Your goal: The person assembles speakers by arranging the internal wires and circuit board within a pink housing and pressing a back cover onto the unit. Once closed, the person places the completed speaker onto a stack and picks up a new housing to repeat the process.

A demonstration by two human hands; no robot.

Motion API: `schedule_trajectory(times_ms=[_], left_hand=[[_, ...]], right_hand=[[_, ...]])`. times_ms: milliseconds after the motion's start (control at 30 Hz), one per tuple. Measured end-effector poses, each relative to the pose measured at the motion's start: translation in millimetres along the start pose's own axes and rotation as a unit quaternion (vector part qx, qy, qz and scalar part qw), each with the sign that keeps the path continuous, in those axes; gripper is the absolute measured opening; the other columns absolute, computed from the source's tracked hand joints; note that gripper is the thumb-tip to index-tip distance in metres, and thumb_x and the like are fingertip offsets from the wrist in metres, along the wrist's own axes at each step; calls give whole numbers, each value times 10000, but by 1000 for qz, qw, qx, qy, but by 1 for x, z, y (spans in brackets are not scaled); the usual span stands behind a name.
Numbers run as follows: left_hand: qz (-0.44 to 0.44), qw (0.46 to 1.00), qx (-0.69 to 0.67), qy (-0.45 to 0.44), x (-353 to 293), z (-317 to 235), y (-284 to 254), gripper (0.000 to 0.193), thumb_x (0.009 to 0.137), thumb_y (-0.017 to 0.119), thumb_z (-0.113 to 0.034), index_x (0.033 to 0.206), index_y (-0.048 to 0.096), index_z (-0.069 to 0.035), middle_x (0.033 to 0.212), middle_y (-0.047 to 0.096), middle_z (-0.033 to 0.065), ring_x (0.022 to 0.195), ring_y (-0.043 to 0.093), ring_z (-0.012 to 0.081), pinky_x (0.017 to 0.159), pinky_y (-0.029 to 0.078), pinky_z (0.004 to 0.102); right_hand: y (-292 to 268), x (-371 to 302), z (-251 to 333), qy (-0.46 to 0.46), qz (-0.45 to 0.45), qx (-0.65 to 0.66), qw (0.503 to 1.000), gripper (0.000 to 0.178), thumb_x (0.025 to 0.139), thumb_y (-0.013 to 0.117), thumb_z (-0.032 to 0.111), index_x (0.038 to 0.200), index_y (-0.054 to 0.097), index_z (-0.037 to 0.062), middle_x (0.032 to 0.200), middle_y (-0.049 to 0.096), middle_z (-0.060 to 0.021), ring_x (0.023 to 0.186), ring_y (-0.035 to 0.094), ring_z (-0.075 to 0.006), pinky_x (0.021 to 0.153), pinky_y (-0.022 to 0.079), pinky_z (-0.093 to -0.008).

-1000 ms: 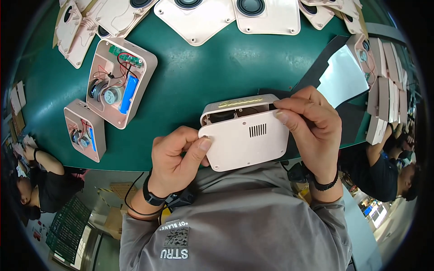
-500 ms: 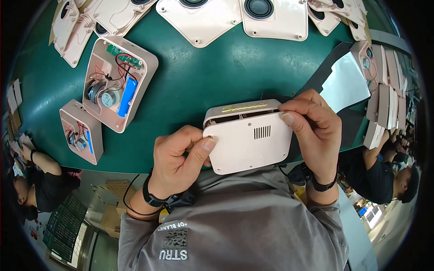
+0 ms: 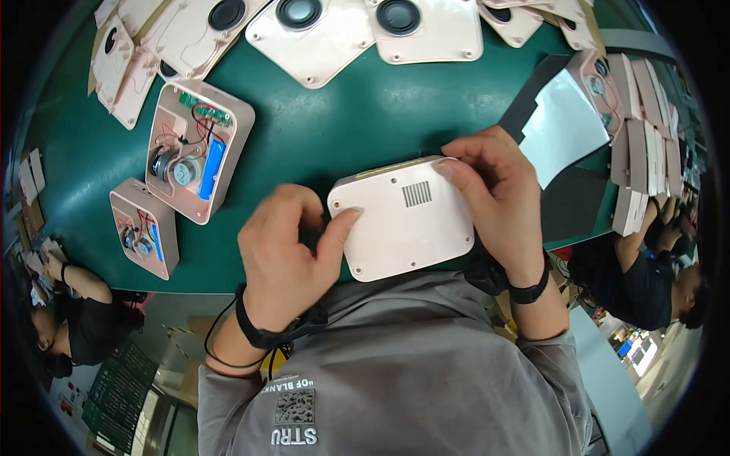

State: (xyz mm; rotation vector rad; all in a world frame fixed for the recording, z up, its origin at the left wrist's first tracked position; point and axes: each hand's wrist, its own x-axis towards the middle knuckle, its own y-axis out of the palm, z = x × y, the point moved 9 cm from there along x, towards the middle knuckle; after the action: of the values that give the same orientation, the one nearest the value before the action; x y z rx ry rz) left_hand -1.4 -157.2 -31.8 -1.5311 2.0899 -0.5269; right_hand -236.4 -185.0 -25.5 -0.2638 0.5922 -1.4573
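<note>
Between my hands is a pale pink plastic device housing [image 3: 403, 228], its flat back panel toward me. The panel has a slotted vent near the top and screw holes around its rim, and it lies against the casing with no wide gap showing. My right hand [image 3: 498, 201] pinches the upper right corner between thumb and fingers. At the left edge my left hand [image 3: 289, 254] rests its thumb on the panel, the fingers curled around the side and partly hidden. The housing is tilted at the table's near edge, in front of my shirt.
Two open housings, a larger one [image 3: 199, 152] and a smaller one [image 3: 144, 228], show wires and blue batteries at left. Speaker panels [image 3: 430, 30] line the far side. A white sheet [image 3: 566, 125] on black material and stacked housings [image 3: 646, 144] are at right. Other people sit both sides.
The gap along the housing's top edge has closed as the panel came down onto the casing. The housing moved slightly left, and my left thumb shifted onto the panel's face.
</note>
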Motion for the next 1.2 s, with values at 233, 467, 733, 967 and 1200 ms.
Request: schedule_trajectory(times_ms=[233, 467, 733, 967, 1200], left_hand=[[106, 939, 184, 269, -6, -64, 50, 739, 935, 706, -597, 1460, 542, -103, 1625, 431, 253, 1471, 441, 482, 1178, 329, 637], [78, 907, 271, 313, -18, -61, 62, 823, 884, 688, -674, 1446, 571, -84, 1678, 382, 237, 1550, 361, 449, 1197, 177, 758], [38, 890, 299, 343, -27, -52, 58, 986, 896, 655, -738, 1593, 376, -98, 1672, 353, 285, 1563, 318, 483, 1222, 128, 742], [16, 894, 293, 338, -39, -75, 62, 1044, 912, 646, -745, 1650, 269, -110, 1686, 323, 288, 1591, 254, 491, 1209, 101, 766], [-62, 975, 100, 189, -56, -63, 28, 985, 902, 821, -319, 1643, 252, -6, 1631, 399, 289, 1492, 382, 491, 1249, 240, 617]], right_hand=[[4, -17, -4, 22, -14, -73, 997, 255, 973, 773, 184, 1127, 703, -7, 811, 682, -102, 745, 709, -230, 679, 548, -349], [21, -49, -7, -4, -2, -218, 976, 424, 1005, 685, 438, 1013, 657, 15, 797, 699, -218, 713, 714, -431, 590, 551, -514], [25, -47, -10, -21, 37, -129, 991, 565, 1003, 656, 519, 1035, 634, -45, 812, 706, -224, 767, 727, -438, 668, 559, -526], [-14, -80, -10, -16, 107, -75, 991, 541, 1007, 647, 500, 1057, 640, -39, 906, 711, -257, 922, 704, -475, 812, 553, -532], [-256, -171, -152, 148, -240, 138, 950, 444, 1093, 581, 436, 1051, 726, 18, 814, 708, -13, 664, 668, -118, 556, 543, -271]])
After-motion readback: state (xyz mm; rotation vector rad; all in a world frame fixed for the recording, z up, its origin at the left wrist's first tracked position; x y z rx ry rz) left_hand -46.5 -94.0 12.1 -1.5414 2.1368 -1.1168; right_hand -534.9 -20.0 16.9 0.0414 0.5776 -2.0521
